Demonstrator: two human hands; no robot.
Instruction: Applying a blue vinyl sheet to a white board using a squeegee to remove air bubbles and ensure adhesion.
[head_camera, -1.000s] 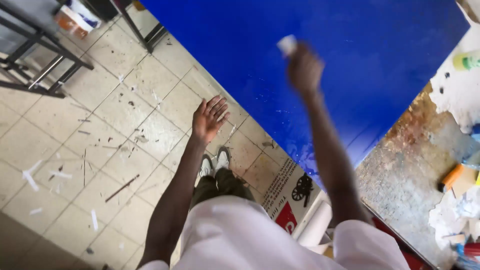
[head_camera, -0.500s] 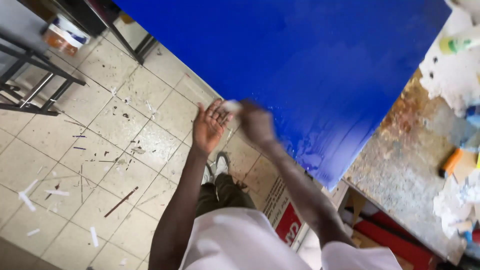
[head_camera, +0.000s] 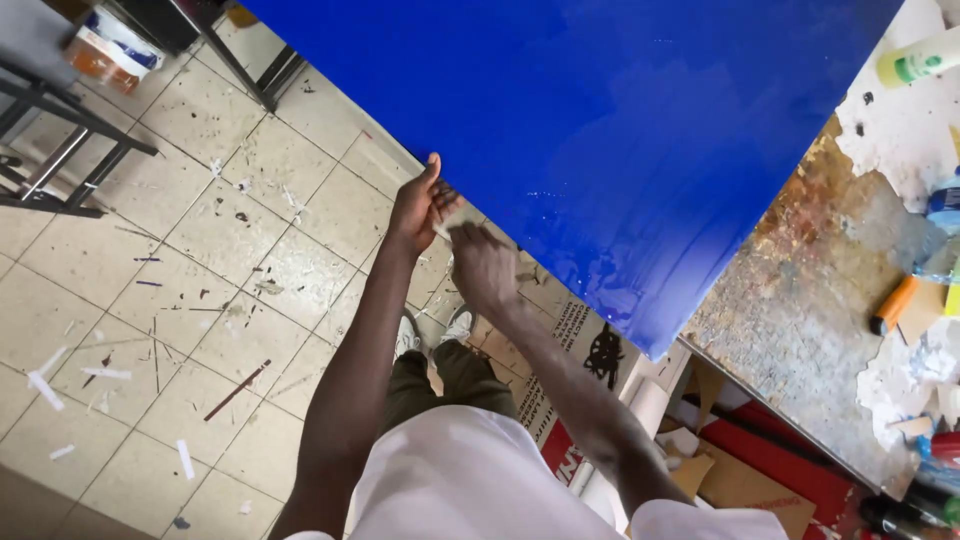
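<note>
The left hand (head_camera: 420, 205) and the right hand (head_camera: 480, 268) meet just under the near edge of a big blue board (head_camera: 600, 130). The left hand is half open, thumb up, and its fingers rest by that edge. The right hand is curled shut around a small pale thing (head_camera: 445, 232); it may be a scrap of cloth or paper, but it is too small to tell. That small thing sits between the two hands, touching both.

The pale thing looks light and soft, so a pinch with the fingertips should be enough to hold it. The board looks wide, flat and stiff, and its blue face is shiny, maybe wet, so it could be slippery or smear. The safest place to hold it seems to be the bare edge, not the blue face.

To the right of the hands is a rough, stained table (head_camera: 800, 300) with a bottle (head_camera: 920, 60) on it. To the left is a tiled floor (head_camera: 170, 260) with bits of litter
</note>
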